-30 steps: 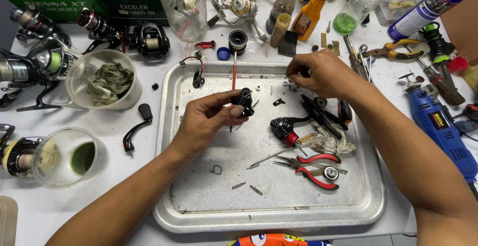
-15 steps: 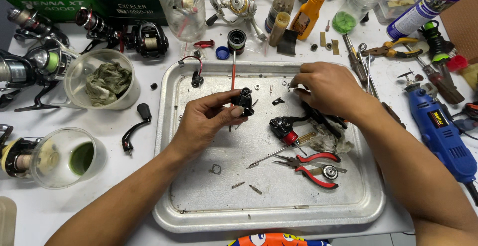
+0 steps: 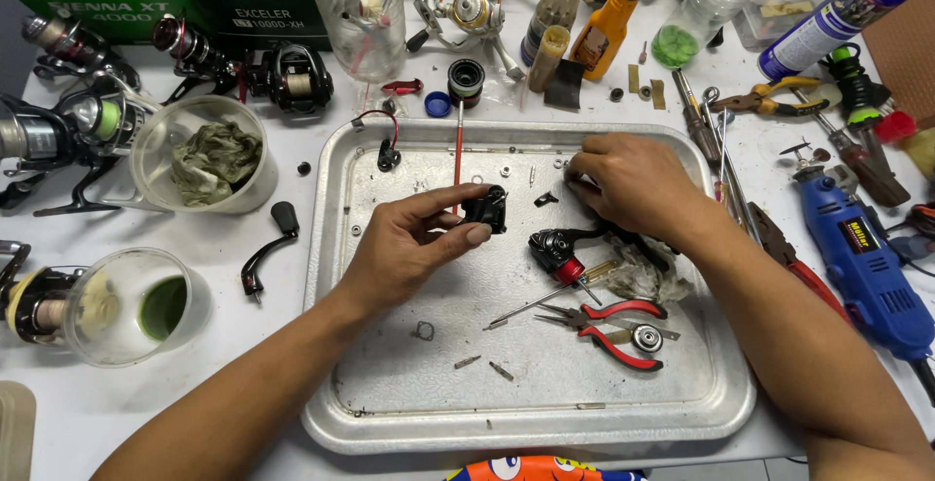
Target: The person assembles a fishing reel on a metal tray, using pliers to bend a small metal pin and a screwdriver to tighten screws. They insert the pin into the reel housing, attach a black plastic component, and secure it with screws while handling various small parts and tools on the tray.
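Note:
My left hand (image 3: 409,247) holds a small black reel part (image 3: 485,210) between thumb and fingers, above the middle of a metal tray (image 3: 390,423). My right hand (image 3: 633,184) rests knuckles-up near the tray's far right, fingertips curled down onto the tray floor by a few small screws (image 3: 506,171); what it pinches is hidden. Just in front of it lie a black and red reel body (image 3: 557,247) and a crumpled rag (image 3: 643,272).
Red-handled pliers (image 3: 609,325) and thin pins lie in the tray. A red-shafted tool (image 3: 458,150) leans over the far rim. Fishing reels (image 3: 58,130), two plastic cups (image 3: 205,155), bottles, a spray can (image 3: 838,14) and a blue rotary tool (image 3: 862,247) crowd the table around.
My right hand came down from the tray's far rim and slid left onto the tray floor. My left hand kept the black part in place.

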